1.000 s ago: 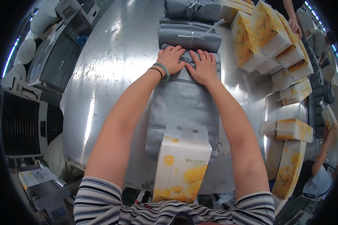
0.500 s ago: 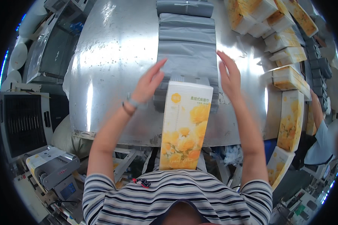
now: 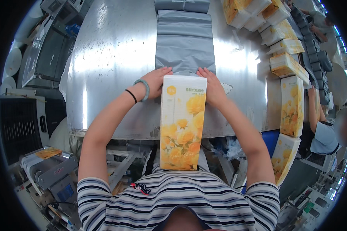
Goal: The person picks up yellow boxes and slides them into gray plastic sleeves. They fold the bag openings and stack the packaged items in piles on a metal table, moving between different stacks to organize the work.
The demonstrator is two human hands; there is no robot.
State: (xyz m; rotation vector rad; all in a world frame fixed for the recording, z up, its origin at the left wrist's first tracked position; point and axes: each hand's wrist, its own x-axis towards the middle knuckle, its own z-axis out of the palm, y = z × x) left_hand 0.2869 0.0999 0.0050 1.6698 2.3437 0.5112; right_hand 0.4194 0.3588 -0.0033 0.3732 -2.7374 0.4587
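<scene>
I see a big shiny metal worktop [image 3: 115, 69] filling most of the view. I will tell where things are from the tall yellow flower pack [image 3: 182, 123] in the middle. This pack is a long box-like packet with yellow flowers on it. It leans from the near edge of the worktop down to the person's striped shirt [image 3: 173, 200].

Just past the top of the flower pack lies a flat grey plastic bag [image 3: 184, 46], stretched out away from the person. Its near end sits right at the top of the pack, between the two hands. Farther away, beyond that bag, is another folded grey bundle [image 3: 182, 5].

To the right of the flower pack, well apart from it, many more yellow packs [image 3: 292, 104] stand in a curved row along the worktop edge. Another person in a blue top [image 3: 323, 136] is out past that row.

The left hand [image 3: 155, 81] rests on the worktop just left of the pack's top. It has a green bracelet [image 3: 143, 87] and a black band [image 3: 130, 96] on the wrist. The right hand [image 3: 212, 87] is just right of the pack's top. Both hands lie with fingers spread at the bag's near end. I think they are pressing or pinching the bag's mouth, but the pack hides the edge, so I cannot tell if they truly grip it.

As I judge it, the pack is not in the bag yet. The bag is laid out and ready. Opening it and sliding the pack inside are still left.
</scene>
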